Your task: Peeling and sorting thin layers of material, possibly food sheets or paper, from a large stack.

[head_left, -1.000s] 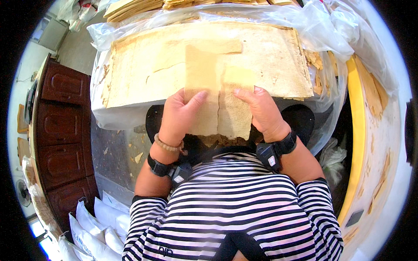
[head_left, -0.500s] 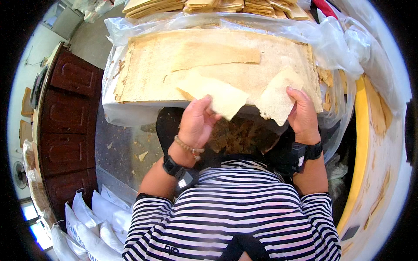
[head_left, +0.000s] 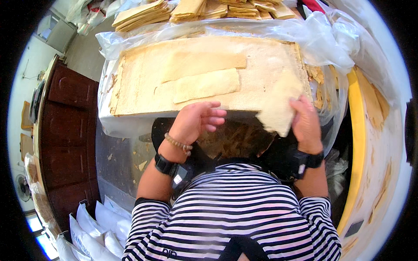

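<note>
While a pale piece (head_left: 281, 104) is pinched at its right side by the right hand (head_left: 306, 124), between thumb and fingers, its long axis is pointed mostly front to back, far end leaned toward the right. Its ragged near end is hung out past the near edge of the surface (head_left: 135, 82), toward the near right corner; its far end is seen over the surface, outline smeared by blur. Whether the far end is touching the surface cannot be told.

The left hand (head_left: 196, 122) is held empty at the near edge, left of its middle, fingers loosely curled and pointed right.

Two strips are laid on the surface, around its middle. The front strip (head_left: 207, 85) is set with its long axis side to side, right end angled slightly toward the far edge. The back strip (head_left: 204, 65) is laid just behind it, long axis nearly the same way; the two are met along their facing edges, overlap order unclear.

Beyond the far edge, stacked tan sheets (head_left: 141, 15) are kept. Clear plastic (head_left: 322, 39) is bunched around the far right corner. Flaky scraps (head_left: 315, 74) are scattered past the right edge. White sacks (head_left: 100, 222) are grouped on the floor at left, by a dark wooden cabinet (head_left: 72, 126).
</note>
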### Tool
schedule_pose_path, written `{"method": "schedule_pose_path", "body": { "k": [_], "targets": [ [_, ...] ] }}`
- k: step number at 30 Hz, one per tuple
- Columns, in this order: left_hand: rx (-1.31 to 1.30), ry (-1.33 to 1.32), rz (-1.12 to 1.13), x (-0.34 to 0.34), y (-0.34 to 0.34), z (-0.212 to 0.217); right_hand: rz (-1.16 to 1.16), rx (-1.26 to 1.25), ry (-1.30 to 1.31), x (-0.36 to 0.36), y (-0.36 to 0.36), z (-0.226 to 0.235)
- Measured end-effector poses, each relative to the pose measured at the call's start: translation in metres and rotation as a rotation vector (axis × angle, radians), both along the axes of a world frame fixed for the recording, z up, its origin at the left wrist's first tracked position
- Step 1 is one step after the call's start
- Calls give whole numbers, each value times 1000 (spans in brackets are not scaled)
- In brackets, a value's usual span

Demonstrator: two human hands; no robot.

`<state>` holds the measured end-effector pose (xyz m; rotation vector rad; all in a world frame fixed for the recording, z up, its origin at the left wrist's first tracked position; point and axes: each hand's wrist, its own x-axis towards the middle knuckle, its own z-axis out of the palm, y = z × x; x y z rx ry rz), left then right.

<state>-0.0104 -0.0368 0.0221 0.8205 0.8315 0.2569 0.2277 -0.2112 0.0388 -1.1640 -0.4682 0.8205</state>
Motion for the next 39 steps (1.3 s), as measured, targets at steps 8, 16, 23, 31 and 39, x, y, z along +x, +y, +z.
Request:
{"method": "schedule_pose_path", "body": {
  "k": [8,16,23,31,39],
  "targets": [
    [361,27,68,-58,3,-10,-656,-336,-505,222,-244,51],
    [611,434,807,-148,69,-58,-339,-543,-634,56,-170,66],
    [580,259,788,-181,99,-64,-76,-400,224,-5,-73,-23],
    [699,349,878,-180,81,-60,-206,-312,205,20,-68,-22],
    [437,140,890,-179,105,-52,12,-506,314,20,-81,-25]
  ]
}}
